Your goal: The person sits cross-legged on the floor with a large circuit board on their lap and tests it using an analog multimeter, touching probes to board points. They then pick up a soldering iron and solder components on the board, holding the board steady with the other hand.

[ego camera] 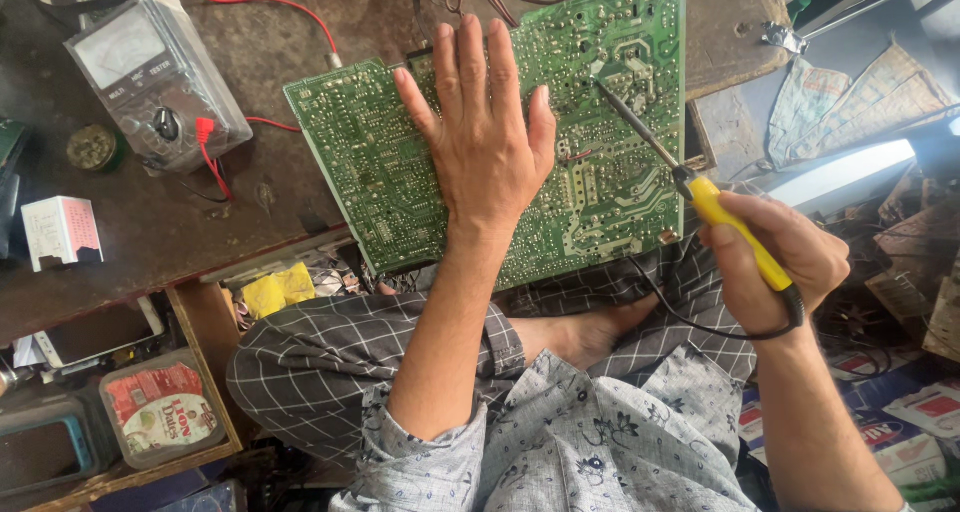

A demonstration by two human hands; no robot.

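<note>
Left hand [487,142]: flat, ungripping, steadying green circuit board [600,187] overhanging table [200,222] edge; keep pressure firm. Right hand [775,262]: clenched around yellow soldering iron [690,187], tip on board; hold steady

Hands at a green circuit board

Left hand [487,137] lies flat on the circuit board [400,172]; right hand [775,262] grips a yellow soldering iron [735,232], tip touching the board.
</note>
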